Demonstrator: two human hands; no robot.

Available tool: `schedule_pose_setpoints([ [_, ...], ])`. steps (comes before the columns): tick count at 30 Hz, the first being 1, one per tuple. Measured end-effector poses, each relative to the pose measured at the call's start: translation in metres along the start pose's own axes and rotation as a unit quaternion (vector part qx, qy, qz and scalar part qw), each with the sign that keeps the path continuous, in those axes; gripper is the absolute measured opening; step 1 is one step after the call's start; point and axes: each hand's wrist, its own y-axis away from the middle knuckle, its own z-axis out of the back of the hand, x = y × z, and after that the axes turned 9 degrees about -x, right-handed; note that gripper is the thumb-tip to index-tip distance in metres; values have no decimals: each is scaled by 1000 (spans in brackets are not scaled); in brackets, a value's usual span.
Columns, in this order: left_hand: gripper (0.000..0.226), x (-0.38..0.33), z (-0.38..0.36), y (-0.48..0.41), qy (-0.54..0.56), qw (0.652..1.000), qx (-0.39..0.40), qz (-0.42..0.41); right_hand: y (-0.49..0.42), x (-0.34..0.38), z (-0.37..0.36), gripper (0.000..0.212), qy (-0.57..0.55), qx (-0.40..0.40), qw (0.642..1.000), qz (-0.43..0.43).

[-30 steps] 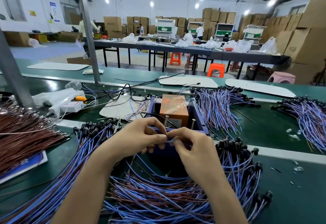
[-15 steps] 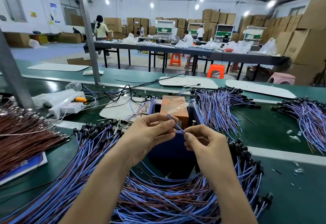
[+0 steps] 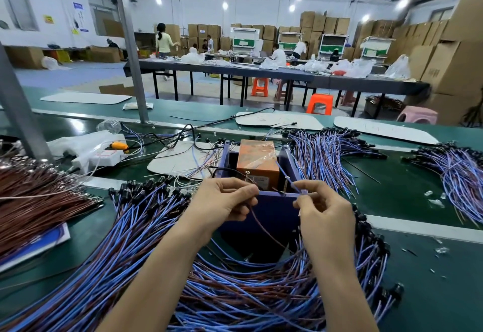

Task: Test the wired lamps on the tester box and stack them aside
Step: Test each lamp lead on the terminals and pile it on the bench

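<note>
The tester box [image 3: 271, 209] is a dark blue open box with an orange block [image 3: 257, 160] inside and two upright screw posts near its front edge. My left hand [image 3: 224, 202] pinches the brown wire [image 3: 264, 227] of a lamp near the left post. My right hand [image 3: 325, 210] pinches the blue wire [image 3: 294, 186] of the same lamp and holds its end against the right post [image 3: 287, 180]. A big heap of blue-and-brown wired lamps [image 3: 235, 292] lies around my forearms. A sorted bundle of wired lamps [image 3: 326, 154] lies to the right of the box.
Brown wires [image 3: 39, 201] are piled at the left. A white power strip [image 3: 102, 156] sits behind them, near a steel post [image 3: 130, 44]. Another lamp bundle [image 3: 460, 169] lies at the far right. White pads lie on the green belt [image 3: 418, 201]. People work at far tables.
My hands have separated the two wire ends and spread apart: the left moved to the left post, the right to the right post. A person in the background walked to the right.
</note>
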Motion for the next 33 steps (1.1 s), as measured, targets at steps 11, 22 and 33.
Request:
schedule_pose_setpoints([
  [11,16,16,2,-9,-87,995,-53,5,-3,-9,0,13,162,-46,985,46],
  [22,18,17,5,-13,-76,996,-47,7,-4,-12,-2,11,174,-76,981,48],
  [33,17,16,6,-12,-83,996,-42,14,-4,-14,-1,11,179,-79,979,60],
])
